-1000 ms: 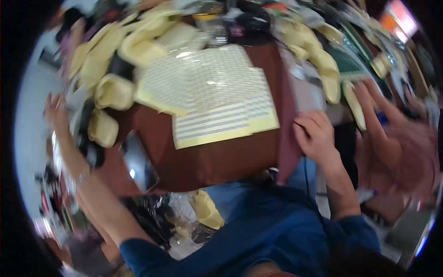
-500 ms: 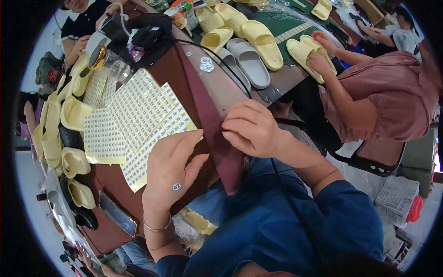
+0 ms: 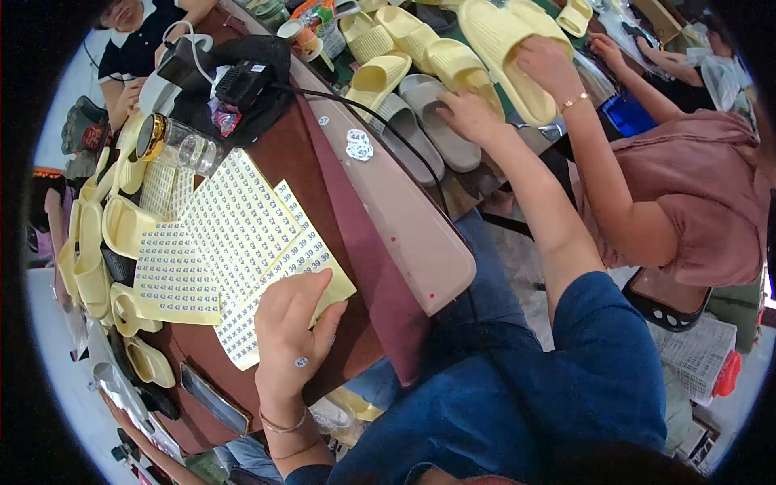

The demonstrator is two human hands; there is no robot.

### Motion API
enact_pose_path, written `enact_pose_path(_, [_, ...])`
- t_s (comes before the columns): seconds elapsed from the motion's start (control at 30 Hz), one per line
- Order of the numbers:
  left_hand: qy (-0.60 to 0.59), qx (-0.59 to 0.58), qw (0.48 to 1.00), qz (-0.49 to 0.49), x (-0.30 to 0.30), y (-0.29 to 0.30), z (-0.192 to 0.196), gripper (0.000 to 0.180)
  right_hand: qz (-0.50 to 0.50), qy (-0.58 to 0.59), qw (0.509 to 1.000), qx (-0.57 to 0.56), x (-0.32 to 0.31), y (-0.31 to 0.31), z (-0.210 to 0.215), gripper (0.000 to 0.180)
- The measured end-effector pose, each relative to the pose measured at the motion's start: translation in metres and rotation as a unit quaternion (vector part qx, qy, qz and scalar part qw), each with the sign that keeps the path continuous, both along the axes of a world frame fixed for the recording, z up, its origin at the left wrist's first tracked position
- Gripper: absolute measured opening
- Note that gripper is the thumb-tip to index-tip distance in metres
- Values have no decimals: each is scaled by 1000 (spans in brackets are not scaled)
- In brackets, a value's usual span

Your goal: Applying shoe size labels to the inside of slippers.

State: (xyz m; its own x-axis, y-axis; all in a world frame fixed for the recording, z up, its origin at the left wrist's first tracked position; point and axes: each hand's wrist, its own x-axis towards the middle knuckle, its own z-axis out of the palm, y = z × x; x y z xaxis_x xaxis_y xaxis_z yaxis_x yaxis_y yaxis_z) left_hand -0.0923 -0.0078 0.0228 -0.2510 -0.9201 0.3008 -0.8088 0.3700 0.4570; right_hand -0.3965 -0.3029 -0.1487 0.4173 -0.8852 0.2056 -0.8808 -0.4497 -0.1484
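Note:
My left hand [image 3: 293, 335] hovers over the lower corner of the pale sticker sheets [image 3: 242, 210], thumb and forefinger apart. A small round sticker [image 3: 301, 362] clings to the back of that hand. Far out to the right stretches my right hand [image 3: 475, 120], its fingers loosely spread over a grey slipper [image 3: 440, 133] and the near end of a yellow slipper [image 3: 461, 69]. Whether the fingertips touch either one cannot be made out. Left of it lies another grey slipper [image 3: 404, 137].
A co-worker's hand [image 3: 551, 71] holds a yellow slipper [image 3: 505, 40] at the upper right. Around the table stand a clear jar [image 3: 174, 145], a phone [image 3: 214, 398] and yellow slippers [image 3: 93, 250] along the left edge. A black cable [image 3: 380, 117] crosses the pink board [image 3: 404, 250].
My right hand has moved from beside the left hand up and away to the slippers. The left hand stays near the sheets. The co-worker's yellow slipper has moved up and left.

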Motion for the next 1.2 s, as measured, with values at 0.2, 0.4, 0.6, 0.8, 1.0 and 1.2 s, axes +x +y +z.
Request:
enact_pose_path(0.2, [0,10,1000,10,7,4,3,46,-65,29,996,55,31,-37,-9,57])
enact_pose_path(0.4, [6,30,1000,1,5,0,5,43,-58,4,987,153,32,-17,-17,43])
enact_pose_path(0.6, [-2,29,1000,-8,4,0,8,43,30,-10,983,180,37,4,50,33])
enact_pose_path(0.8, [6,33,999,-1,9,-2,8,42,-112,33,993,-11,-11,-88,16,50])
enact_pose_path(1.0, [3,45,999,15,13,-1,4,36,-76,175,981,18,-2,-131,-11,35])
enact_pose_path(1.2, [58,3,998,3,17,5,9,37,-70,10,979,-192,-31,-132,57,19])
